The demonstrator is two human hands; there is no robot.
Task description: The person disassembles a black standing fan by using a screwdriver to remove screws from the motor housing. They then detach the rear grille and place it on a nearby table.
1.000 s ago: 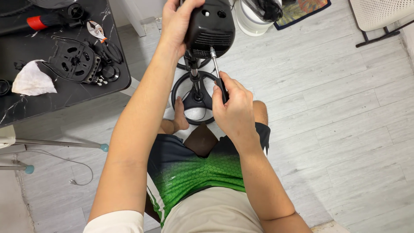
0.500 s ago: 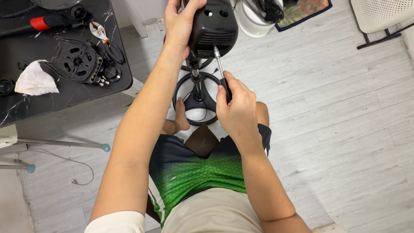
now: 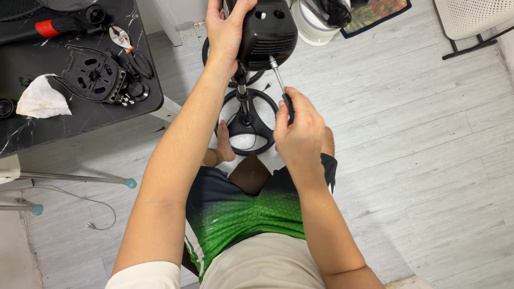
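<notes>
— Above floor, over round base: motor housing, gripped by left hand, fingers wrapped around.
— Right hand?
— Closed on screwdriver; tip at housing underside.

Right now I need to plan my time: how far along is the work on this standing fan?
Done: a round black fan part and loose screws already lie on the dark table beside pliers.
In hand: the left hand steadies the black motor housing, while the right hand drives a screwdriver into its back.
Left: the housing sits on its stand, its back cover not yet off.
</notes>
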